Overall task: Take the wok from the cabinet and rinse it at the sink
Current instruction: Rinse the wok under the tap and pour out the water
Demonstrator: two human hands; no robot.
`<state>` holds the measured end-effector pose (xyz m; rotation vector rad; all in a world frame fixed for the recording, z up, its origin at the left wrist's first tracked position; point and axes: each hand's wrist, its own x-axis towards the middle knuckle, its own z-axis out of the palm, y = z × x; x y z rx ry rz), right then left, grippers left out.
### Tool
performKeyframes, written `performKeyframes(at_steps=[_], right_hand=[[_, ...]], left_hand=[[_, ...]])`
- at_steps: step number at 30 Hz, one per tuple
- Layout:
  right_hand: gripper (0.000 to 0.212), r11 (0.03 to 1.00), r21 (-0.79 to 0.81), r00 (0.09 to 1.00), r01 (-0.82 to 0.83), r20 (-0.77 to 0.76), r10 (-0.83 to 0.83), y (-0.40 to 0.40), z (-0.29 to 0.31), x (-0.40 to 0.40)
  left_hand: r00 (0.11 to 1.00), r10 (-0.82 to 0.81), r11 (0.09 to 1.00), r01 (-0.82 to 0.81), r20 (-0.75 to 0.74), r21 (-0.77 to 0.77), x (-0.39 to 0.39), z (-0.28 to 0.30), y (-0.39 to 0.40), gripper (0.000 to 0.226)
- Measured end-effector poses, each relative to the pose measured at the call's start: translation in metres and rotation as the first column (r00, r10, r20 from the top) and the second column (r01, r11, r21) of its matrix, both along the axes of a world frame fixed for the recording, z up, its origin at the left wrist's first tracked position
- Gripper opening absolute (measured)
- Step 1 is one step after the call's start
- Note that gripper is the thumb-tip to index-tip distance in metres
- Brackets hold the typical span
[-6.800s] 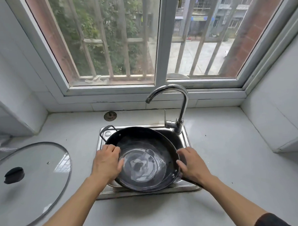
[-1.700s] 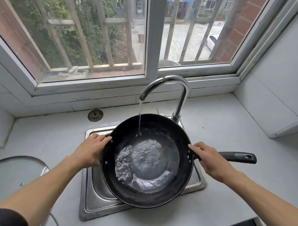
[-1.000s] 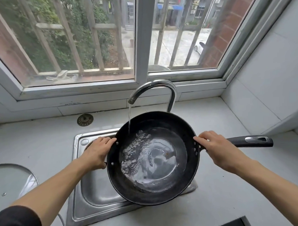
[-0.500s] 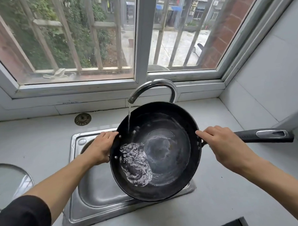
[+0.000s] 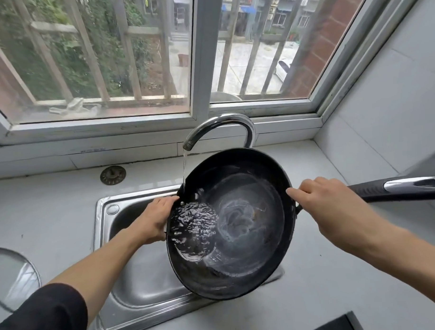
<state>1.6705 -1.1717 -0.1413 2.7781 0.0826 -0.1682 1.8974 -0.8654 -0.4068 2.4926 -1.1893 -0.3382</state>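
The black wok point(image 5: 248, 240) hangs tilted over the steel sink point(image 5: 141, 286), its left side lower. Water pools against the wok's lower left wall. My left hand point(image 5: 155, 219) grips the wok's left rim at its small side handle. My right hand point(image 5: 328, 203) grips the base of the long black handle point(image 5: 399, 189), which points right over the counter. A thin stream runs from the curved faucet point(image 5: 217, 126) onto the wok's upper left rim.
A round sink strainer point(image 5: 112, 175) lies on the counter behind the sink. A glass lid point(image 5: 13, 278) rests on the counter at the far left. A dark object's corner point(image 5: 335, 327) shows at the bottom right. The barred window stands behind the faucet.
The wok has been lifted from lying in the sink and tipped further left. The water in it has slid to the lower left wall. The tap now runs.
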Motion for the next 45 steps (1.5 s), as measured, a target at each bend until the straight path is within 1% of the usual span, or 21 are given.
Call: performKeyframes(at_steps=[3,6,9,11,14,20,24,26,30,33,39,42,45], right_hand=[[0.061,0.999,0.012,0.999,0.034,-0.005,-0.034,0.012,0.005,0.0],[0.058,0.998,-0.02,0.998,0.056,0.0,-0.056,0.02,0.007,-0.001],[0.053,0.998,-0.031,0.996,0.056,0.071,-0.053,0.021,0.005,-0.002],[0.053,0.998,-0.031,0.994,0.056,0.095,-0.053,0.022,0.003,-0.002],[0.059,0.997,-0.031,0.989,0.065,0.134,-0.06,0.023,-0.004,-0.007],[0.067,0.993,-0.004,0.981,0.119,0.158,-0.117,0.015,-0.027,-0.019],[0.071,0.989,0.032,0.976,0.144,0.161,-0.147,0.013,-0.038,-0.023],[0.072,0.986,0.056,0.973,0.159,0.161,-0.166,0.011,-0.044,-0.023],[0.07,0.981,0.097,0.969,0.166,0.168,-0.181,0.008,-0.058,-0.019],[0.073,0.977,0.137,0.965,0.165,0.183,-0.189,0.007,-0.069,-0.016],[0.079,0.964,0.205,0.955,0.167,0.208,-0.209,0.002,-0.092,-0.009],[0.079,0.958,0.23,0.951,0.169,0.219,-0.22,0.0,-0.101,-0.005],[0.079,0.952,0.262,0.947,0.16,0.233,-0.223,-0.003,-0.11,-0.002]], left_hand=[[1.0,-0.014,0.999,0.014,-0.005,-0.047,0.003,0.004,-0.004,0.112],[0.999,-0.03,0.997,0.028,-0.018,-0.078,0.005,0.008,-0.009,0.111],[0.999,-0.044,0.997,0.042,-0.019,-0.071,0.006,0.008,-0.015,0.111],[0.999,-0.037,0.997,0.036,-0.012,-0.064,0.006,0.005,-0.015,0.111],[1.0,-0.022,0.998,0.023,0.005,-0.067,0.007,0.003,-0.012,0.109],[0.99,-0.026,0.994,0.04,0.138,-0.101,0.012,0.005,-0.011,0.101],[0.967,-0.017,0.996,0.037,0.255,-0.076,0.014,0.012,-0.009,0.101],[0.959,-0.002,0.997,0.022,0.282,-0.069,0.015,0.018,-0.007,0.103],[0.947,0.072,0.997,-0.063,0.314,-0.037,0.02,0.029,-0.003,0.112],[0.932,0.084,0.994,-0.101,0.351,0.03,0.029,0.032,0.001,0.114],[0.896,0.105,0.984,-0.158,0.431,0.088,0.037,0.037,0.007,0.106],[0.885,0.13,0.981,-0.18,0.447,0.071,0.04,0.037,0.011,0.104],[0.866,0.171,0.976,-0.213,0.47,0.039,0.041,0.039,0.015,0.097]])
